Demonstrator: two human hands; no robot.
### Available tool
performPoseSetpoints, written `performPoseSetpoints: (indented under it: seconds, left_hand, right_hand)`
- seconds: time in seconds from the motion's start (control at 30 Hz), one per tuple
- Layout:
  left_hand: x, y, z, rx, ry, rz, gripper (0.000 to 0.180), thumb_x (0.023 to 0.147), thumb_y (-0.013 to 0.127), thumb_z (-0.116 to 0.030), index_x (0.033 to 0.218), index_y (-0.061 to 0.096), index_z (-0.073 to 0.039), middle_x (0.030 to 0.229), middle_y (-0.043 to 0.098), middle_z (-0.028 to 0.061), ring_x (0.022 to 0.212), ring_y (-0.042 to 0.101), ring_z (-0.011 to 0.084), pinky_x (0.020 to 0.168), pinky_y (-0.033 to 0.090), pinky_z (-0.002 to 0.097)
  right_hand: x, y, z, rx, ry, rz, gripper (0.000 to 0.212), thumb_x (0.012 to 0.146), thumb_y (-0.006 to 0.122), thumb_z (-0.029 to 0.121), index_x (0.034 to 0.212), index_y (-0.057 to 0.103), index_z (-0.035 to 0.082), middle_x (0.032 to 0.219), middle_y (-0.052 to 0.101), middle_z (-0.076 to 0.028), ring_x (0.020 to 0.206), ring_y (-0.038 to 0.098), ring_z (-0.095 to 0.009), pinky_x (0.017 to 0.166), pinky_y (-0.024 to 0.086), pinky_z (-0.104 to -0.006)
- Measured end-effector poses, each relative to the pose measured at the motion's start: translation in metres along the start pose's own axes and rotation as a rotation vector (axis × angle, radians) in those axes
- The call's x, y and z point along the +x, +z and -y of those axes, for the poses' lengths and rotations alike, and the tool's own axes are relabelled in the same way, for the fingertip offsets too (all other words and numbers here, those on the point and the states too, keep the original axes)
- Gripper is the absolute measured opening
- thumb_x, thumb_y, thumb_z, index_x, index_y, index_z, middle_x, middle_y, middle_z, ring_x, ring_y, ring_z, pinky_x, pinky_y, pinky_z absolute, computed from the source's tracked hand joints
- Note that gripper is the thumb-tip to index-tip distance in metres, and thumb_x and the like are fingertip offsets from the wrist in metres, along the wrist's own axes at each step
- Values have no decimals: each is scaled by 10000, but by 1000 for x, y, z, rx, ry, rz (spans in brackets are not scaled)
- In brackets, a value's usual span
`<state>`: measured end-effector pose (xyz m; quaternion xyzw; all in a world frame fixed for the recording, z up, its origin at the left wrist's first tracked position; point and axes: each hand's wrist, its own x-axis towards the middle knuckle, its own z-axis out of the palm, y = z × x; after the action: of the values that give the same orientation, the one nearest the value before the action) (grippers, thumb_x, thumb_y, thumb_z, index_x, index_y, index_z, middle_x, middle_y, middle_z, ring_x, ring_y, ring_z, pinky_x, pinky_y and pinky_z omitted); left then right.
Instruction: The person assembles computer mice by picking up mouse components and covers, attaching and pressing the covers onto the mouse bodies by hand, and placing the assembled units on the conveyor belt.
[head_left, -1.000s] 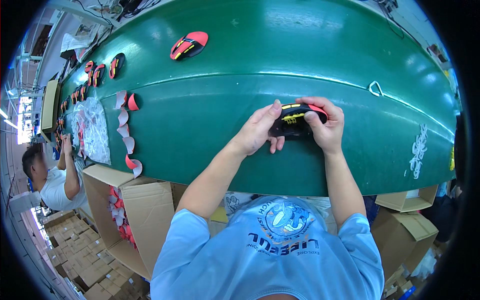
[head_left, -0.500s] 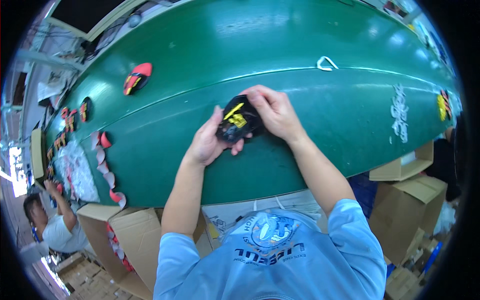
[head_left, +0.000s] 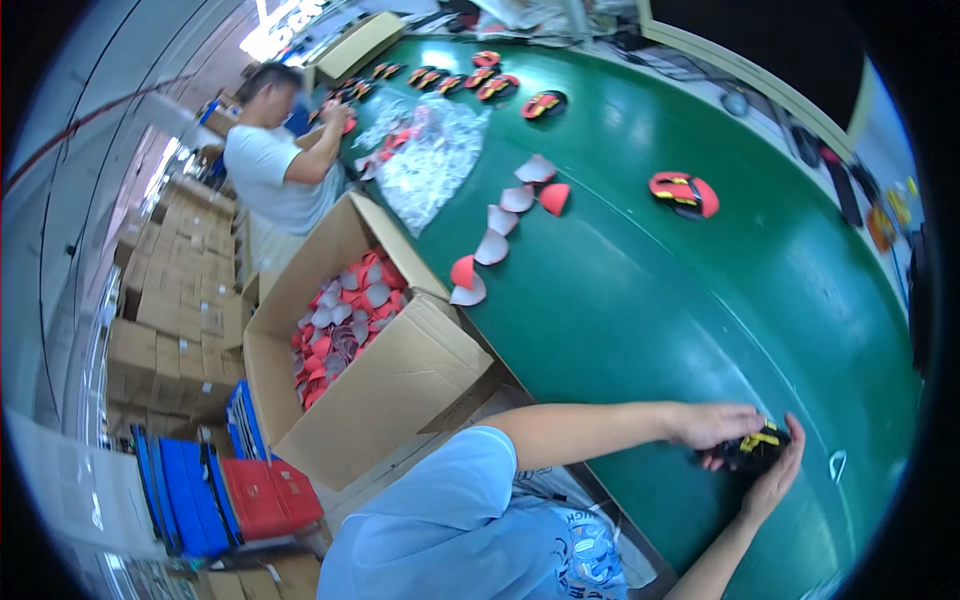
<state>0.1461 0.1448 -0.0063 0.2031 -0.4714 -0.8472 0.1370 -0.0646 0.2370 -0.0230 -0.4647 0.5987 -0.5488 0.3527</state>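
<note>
Black-and-yellow part (head_left: pixel 752 450): pinched between left hand (head_left: pixel 712 425) and right hand (head_left: pixel 775 480), both grips closed on it, just above the green surface (head_left: pixel 640 300). Beyond the grip: red-and-black part (head_left: pixel 683 193). Left of it: cardboard box (head_left: pixel 400 385).

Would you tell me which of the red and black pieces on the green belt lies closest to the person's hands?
The lone red-topped piece at mid-belt; the other such pieces sit in a row at the far end near the co-worker.

Black-and-yellow part (head_left: pixel 752 450), lower right of frame: largely covered by left hand (head_left: pixel 712 424) and right hand (head_left: pixel 772 482); its shape cannot be told. Right forearm cut off by the lower edge. Items along the right rim (head_left: pixel 880 225): too warped to identify.
</note>
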Motion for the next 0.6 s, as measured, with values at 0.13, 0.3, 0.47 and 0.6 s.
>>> performPoseSetpoints:
  seconds: [0.13,0.3,0.47,0.6]
  left_hand:
    - [5,0,2,26,47,-28,511,1135,347,-588,1170,497,-101,772,628,74,554,622,153,472,508,289]
    - [2,1,-4,36,56,-30,507,1136,352,-584,1177,500,-101,746,610,69,526,595,143,464,493,291]
    - [8,8,6,90,121,-69,478,1140,359,-561,1178,522,-114,754,594,52,544,586,134,486,493,286]
    - [12,14,12,108,190,-37,358,1147,428,-470,1171,541,-131,830,602,20,619,610,117,537,525,281]
  right_hand:
    - [8,-6,-8,-17,21,24,613,1152,376,516,1397,585,-6,1088,656,-80,990,621,-158,889,488,-301]
    - [7,1,-15,103,15,-28,593,1157,376,519,1438,551,27,1050,649,-68,876,662,-149,720,544,-262]
    - [2,7,-4,289,146,-76,585,1151,405,508,1450,543,24,1104,662,-84,929,675,-174,801,573,-310]
    - [-12,-8,2,275,91,-51,582,1119,515,484,1456,535,10,1168,683,-114,992,689,-207,888,584,-366]
